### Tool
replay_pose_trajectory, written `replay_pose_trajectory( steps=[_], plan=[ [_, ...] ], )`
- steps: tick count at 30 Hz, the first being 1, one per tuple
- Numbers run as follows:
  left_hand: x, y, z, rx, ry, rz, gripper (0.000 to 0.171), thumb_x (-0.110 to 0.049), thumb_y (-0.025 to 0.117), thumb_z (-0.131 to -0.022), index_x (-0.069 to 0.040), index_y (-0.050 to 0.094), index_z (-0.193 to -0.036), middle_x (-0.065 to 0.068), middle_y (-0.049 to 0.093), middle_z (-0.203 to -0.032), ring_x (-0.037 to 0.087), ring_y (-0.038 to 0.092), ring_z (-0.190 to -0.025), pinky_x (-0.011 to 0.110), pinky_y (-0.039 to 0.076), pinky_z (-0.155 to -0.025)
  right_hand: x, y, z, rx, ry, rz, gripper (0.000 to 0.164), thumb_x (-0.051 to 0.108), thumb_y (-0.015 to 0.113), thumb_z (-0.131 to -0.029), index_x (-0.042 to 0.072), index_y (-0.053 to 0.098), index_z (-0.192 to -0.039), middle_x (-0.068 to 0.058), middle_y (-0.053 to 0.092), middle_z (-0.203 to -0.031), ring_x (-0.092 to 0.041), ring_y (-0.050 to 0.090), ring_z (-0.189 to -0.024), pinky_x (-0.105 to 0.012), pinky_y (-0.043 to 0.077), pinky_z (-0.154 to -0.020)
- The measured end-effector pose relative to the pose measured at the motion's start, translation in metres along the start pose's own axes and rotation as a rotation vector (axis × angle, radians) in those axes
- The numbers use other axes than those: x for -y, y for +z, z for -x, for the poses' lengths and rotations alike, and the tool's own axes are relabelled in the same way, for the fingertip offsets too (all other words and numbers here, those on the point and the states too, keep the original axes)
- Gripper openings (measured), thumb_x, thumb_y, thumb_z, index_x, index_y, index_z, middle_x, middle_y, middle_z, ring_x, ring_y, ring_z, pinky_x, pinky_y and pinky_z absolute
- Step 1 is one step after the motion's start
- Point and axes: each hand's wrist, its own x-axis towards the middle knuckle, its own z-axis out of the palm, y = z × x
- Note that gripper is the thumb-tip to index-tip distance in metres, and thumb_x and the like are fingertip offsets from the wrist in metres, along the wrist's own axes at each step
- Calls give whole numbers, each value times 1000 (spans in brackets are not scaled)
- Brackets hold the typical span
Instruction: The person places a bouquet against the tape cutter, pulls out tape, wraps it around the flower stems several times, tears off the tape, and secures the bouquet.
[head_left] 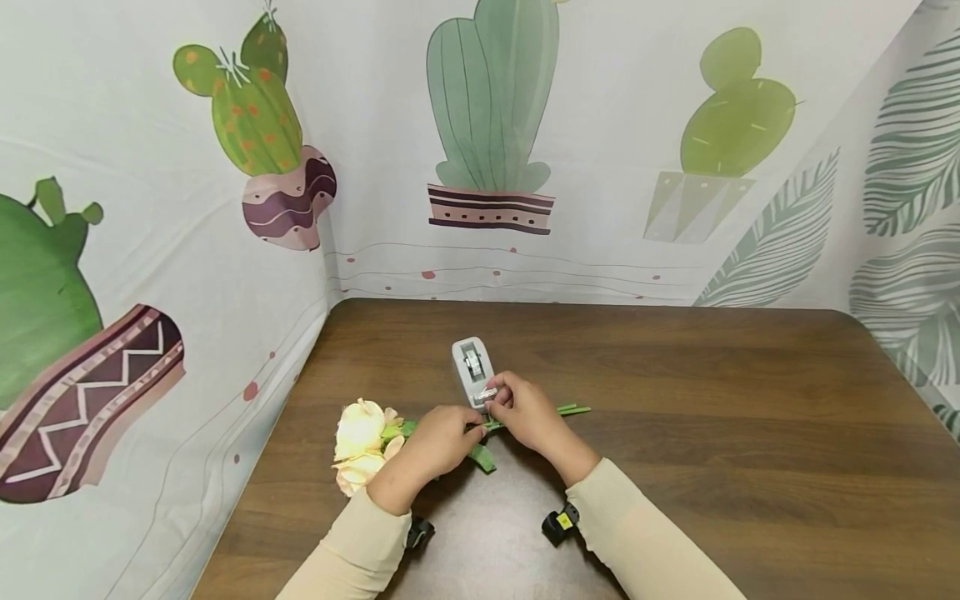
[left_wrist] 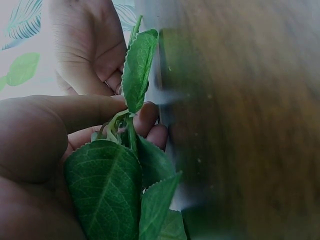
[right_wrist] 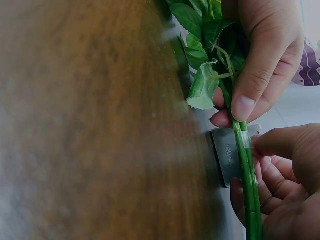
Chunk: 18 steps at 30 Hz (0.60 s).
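Observation:
Pale peach artificial flowers (head_left: 360, 437) lie at the left in the head view, their green stems (head_left: 573, 409) running rightward. My left hand (head_left: 442, 437) pinches the stems just below the leaves (left_wrist: 105, 185) between thumb and fingers. A short strip of clear tape (right_wrist: 246, 140) lies across the stems beside the left thumb in the right wrist view. My right hand (head_left: 528, 417) pinches the end of that strip, with its other fingers behind the stems. Right behind the hands stands a grey-white tape dispenser (head_left: 474, 367), its near end partly covered by the right fingers.
The brown wooden table (head_left: 712, 417) extends far to the right of the hands. A white cloth with printed cacti (head_left: 495, 108) hangs behind and to the left of it. Both wrists wear black camera mounts (head_left: 558, 525) below beige sleeves.

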Motion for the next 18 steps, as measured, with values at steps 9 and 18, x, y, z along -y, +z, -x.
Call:
replay_pose_trajectory(
  steps=[9,18],
  plan=[
    [0,0,0,5,-2,-4,13,-17,66,-96,-15,73,-86,1,74,-86,21,69,-80,39,52,-72,0,0,0,1,1,1,21,9,69,-94,6,64,-114,0,65,-80,-8,54,-67,-22,46,-65],
    [-1,-1,0,3,2,-7,14,-18,66,-95,-16,72,-84,1,73,-84,20,68,-79,38,52,-71,2,-2,1,4,-20,0,21,9,69,-94,5,64,-114,-1,65,-80,-8,55,-68,-22,45,-65]
  ],
)
